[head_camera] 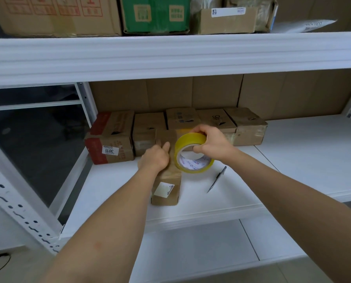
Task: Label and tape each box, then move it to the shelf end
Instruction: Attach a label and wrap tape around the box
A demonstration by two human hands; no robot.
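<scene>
Box [166, 180] under flat left hand [155, 157]; right hand [210, 144] grips tape roll [193, 154].

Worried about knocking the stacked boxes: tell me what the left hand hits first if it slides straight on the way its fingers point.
Probably the row of boxes at the back: the left hand lies on the long box, fingers pointing that way. Depth is unclear.

Both my forearms come in bare from the bottom of the frame, no sleeves showing anywhere along them. My left hand [155, 158] and right hand [210, 142], near the centre, wear no gloves, rings or watch. A small reddish mark sits on my left forearm, lower left.
</scene>
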